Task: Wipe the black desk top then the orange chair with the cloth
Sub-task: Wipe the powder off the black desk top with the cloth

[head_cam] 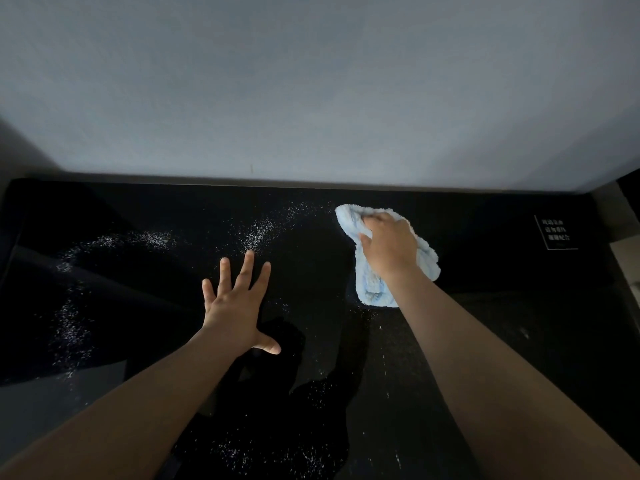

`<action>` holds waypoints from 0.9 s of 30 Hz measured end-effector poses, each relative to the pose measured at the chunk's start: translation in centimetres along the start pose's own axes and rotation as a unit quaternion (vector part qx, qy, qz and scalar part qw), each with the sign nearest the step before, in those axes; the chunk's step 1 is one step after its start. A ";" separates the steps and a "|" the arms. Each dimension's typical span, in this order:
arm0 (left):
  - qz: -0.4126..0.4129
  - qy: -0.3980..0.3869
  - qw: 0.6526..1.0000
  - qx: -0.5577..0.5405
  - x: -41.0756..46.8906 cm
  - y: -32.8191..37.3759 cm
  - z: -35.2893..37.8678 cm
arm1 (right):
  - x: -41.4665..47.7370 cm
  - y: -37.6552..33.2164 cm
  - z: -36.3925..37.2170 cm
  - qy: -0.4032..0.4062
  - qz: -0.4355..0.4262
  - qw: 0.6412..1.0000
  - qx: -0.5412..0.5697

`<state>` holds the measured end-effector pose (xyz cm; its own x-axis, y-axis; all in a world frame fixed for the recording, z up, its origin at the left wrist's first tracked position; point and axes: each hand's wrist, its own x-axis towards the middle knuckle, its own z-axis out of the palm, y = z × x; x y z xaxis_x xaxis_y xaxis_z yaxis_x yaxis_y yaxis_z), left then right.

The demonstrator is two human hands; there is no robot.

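A small label with a thin white outline is printed on the black desk top, near its far right corner. Inside the outline are three short rows of white Chinese characters with a fainter line beneath them. All of it is too small and blurred to read.

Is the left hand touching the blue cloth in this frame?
Apart. The head view shows a stretch of black desk top between the left hand and the cloth, which only the right hand grips.
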<state>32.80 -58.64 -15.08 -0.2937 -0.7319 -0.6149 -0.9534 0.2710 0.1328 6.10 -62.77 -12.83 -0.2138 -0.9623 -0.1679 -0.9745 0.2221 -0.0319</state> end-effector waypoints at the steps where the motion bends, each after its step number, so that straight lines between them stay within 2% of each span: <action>1: 0.000 -0.001 1.000 0.000 0.0 0.0 0.0 | -0.4 0.0 0.1 -0.001 0.001 1.000 0.002; 9: -0.006 -0.017 1.000 0.012 -0.2 0.4 -0.6 | -4.4 0.0 0.6 0.001 0.014 1.000 0.004; 27: 0.006 0.001 1.000 0.026 -0.9 0.5 -1.2 | -13.4 -0.3 2.9 0.012 0.035 0.999 0.028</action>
<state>32.55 -58.58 -13.57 -0.3055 -0.7301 -0.6112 -0.9449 0.3116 0.1000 9.43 -49.44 -13.47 -0.2839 -0.9475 -0.1472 -0.9519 0.2970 -0.0758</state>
